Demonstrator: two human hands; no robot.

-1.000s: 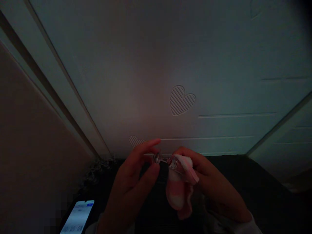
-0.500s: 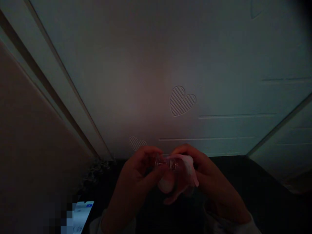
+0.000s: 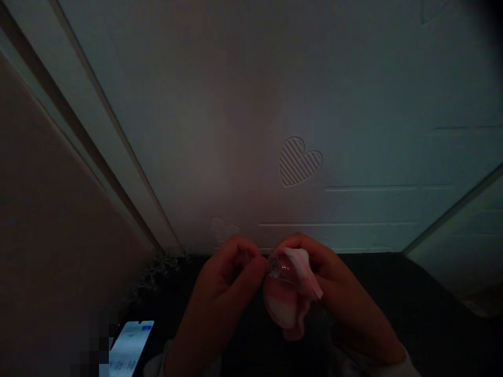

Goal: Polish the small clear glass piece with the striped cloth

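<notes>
My right hand (image 3: 324, 262) is closed around a small clear bottle (image 3: 281, 268) and a soft pink-and-white cloth (image 3: 285, 303). The bottle's narrow neck points left, towards my other hand. Folds of the cloth cover its far end and hang below. My left hand (image 3: 231, 283) is closed in a pinch just left of the neck, with thumb and forefinger together. A sliver of something clear shows between those fingers; most of it is hidden, and its kind is unclear in the dim light.
A lit phone (image 3: 129, 345) lies at the lower left on the dark surface (image 3: 251, 345). Behind my hands stands a pale panel (image 3: 220, 131) with embossed hearts. A cluster of small dark leafy shapes (image 3: 157, 269) sits in the left corner.
My left fingers have come a little away from the bottle's neck, leaving its end exposed. The cloth now hangs lower and more bunched under the bottle. The view has shifted slightly.
</notes>
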